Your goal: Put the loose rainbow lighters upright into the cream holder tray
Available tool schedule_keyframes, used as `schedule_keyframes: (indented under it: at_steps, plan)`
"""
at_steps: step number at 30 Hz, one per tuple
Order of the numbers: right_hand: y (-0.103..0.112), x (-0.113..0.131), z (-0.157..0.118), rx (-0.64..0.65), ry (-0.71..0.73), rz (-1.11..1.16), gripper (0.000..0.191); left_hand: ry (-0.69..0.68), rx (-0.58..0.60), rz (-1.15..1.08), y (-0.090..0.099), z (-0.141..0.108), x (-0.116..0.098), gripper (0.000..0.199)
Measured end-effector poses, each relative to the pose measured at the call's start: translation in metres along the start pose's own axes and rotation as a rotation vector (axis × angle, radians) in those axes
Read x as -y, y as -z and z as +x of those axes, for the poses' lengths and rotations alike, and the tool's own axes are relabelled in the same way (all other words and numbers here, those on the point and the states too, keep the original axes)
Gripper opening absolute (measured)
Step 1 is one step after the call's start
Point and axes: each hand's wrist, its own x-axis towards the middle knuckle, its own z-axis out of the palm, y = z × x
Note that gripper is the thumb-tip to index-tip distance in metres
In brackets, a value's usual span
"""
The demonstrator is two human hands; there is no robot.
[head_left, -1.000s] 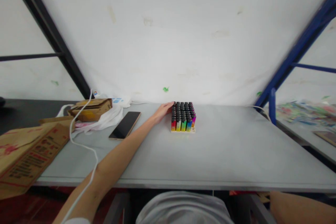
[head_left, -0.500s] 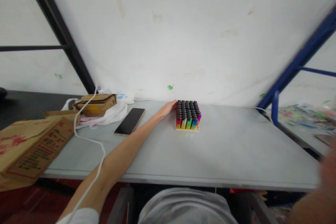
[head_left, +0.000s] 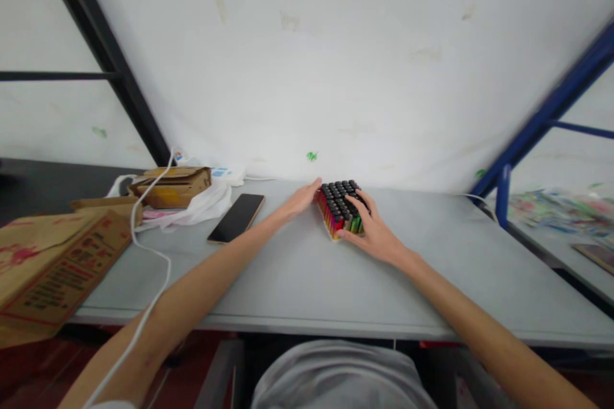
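A tray of lighters [head_left: 338, 202] stands on the table, its several rows upright with black tops and multicoloured bodies. It sits at an angle, one corner towards me. My right hand [head_left: 371, 230] spans its right front part, the thumb at the near corner and the fingers over the tops and right side. At the tray's back left corner is my left hand [head_left: 303, 198], fingers stretched out beside it; whether they touch it is hard to make out.
Left of the tray lies a dark phone [head_left: 236, 218]. Further left are a small cardboard box [head_left: 173, 188], a white plastic bag [head_left: 211, 204] and a larger carton [head_left: 62, 262]. A white cable [head_left: 165, 268] hangs across my left arm. A wall [head_left: 364, 77] rises behind the table.
My right hand has come in from the right edge and taken hold of the tray of lighters. The tray has turned, so its left side shows more. My left hand has shifted slightly away from it.
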Motion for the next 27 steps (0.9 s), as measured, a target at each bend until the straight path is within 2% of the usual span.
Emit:
schedule_keyframes:
  at_steps: [3,5,7,11,13,16,20,23,27]
  plan:
    - [0.023,-0.026,0.002,0.11,0.081,0.084,0.086,0.016,0.068,-0.062,0.003,-0.026,-0.011,0.068]
    - [0.035,-0.041,0.004,0.182,0.076,0.142,0.088,0.036,0.106,-0.074,0.002,-0.041,-0.017,0.064]
    - [0.042,-0.052,0.005,0.217,0.044,0.203,0.094,0.036,0.092,-0.067,0.0,-0.053,-0.02,0.057]
    - [0.045,-0.067,0.003,0.167,-0.026,0.346,0.108,-0.012,0.026,0.045,-0.009,-0.066,-0.02,0.046]
    - [0.046,-0.071,0.0,0.139,-0.05,0.4,0.11,-0.036,-0.015,0.145,-0.012,-0.07,-0.021,0.044]
    - [0.047,-0.073,-0.005,0.139,-0.058,0.443,0.099,-0.068,-0.08,0.277,-0.017,-0.074,-0.024,0.043]
    - [0.048,-0.068,-0.006,0.173,-0.041,0.487,0.09,-0.084,-0.099,0.338,-0.022,-0.079,-0.028,0.046]
    - [0.046,-0.061,-0.006,0.154,-0.049,0.455,0.09,-0.062,-0.121,0.298,-0.023,-0.076,-0.025,0.05]
    - [0.036,-0.04,-0.007,0.059,-0.067,0.253,0.087,-0.039,-0.15,0.126,-0.017,-0.057,-0.02,0.059]
